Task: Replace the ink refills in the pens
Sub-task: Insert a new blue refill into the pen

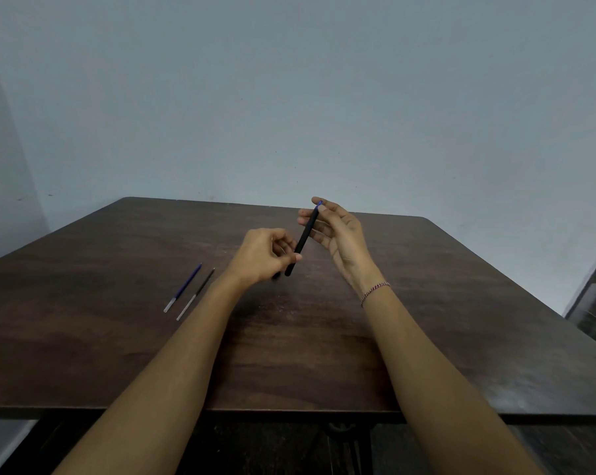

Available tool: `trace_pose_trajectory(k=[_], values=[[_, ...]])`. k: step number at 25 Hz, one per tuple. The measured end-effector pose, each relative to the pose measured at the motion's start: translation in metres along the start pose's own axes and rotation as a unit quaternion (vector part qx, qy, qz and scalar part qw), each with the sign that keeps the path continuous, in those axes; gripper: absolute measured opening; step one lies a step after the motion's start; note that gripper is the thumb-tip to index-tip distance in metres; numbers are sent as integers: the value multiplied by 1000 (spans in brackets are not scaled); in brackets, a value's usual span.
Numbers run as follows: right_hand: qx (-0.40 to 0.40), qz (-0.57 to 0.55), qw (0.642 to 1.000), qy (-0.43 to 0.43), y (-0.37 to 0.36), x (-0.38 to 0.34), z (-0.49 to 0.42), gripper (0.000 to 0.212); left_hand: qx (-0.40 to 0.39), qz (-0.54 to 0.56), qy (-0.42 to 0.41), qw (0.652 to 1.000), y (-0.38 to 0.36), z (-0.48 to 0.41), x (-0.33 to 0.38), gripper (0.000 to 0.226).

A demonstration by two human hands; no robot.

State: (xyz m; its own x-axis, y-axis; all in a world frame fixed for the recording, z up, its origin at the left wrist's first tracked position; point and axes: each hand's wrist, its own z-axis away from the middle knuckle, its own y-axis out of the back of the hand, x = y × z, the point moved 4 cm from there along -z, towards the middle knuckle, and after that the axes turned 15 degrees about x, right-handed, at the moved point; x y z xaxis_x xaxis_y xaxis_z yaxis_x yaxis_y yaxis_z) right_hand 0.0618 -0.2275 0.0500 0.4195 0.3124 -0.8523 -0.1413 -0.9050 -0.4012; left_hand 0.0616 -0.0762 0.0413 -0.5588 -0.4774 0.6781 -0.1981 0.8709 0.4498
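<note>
A black pen (303, 238) with a blue end is held slanted above the brown table (118, 354). My left hand (264, 253) pinches its lower part between thumb and curled fingers. My right hand (337, 240) holds the upper, blue-tipped end with its fingertips, palm turned towards me. Two loose refills lie side by side on the table to the left: a blue refill (183, 287) and a black refill (196, 293), both with clear ends pointing towards me.
A plain grey wall stands behind the table. The table's far edge runs just beyond my hands. A dark piece of furniture (595, 303) shows at the right edge. A thread bracelet (375, 292) circles my right wrist.
</note>
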Motion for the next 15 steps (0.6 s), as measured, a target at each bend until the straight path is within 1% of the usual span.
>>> trace_pose_trajectory(k=[3,9,10,13,15], values=[[-3,6,1000,1,0,-1,0,19,0,4,-2,1000,0,0,1,15],[16,10,1000,7,2,-3,1,3,-2,0,-12,1000,1,1,3,14],[20,14,1000,9,3,-4,1,2,-5,-2,-14,1000,1,1,3,13],[29,25,999,16,4,-5,1,8,-11,-10,-18,1000,0,2,5,15],[26,15,999,11,3,-5,0,4,-10,-5,-16,1000,0,1,5,15]])
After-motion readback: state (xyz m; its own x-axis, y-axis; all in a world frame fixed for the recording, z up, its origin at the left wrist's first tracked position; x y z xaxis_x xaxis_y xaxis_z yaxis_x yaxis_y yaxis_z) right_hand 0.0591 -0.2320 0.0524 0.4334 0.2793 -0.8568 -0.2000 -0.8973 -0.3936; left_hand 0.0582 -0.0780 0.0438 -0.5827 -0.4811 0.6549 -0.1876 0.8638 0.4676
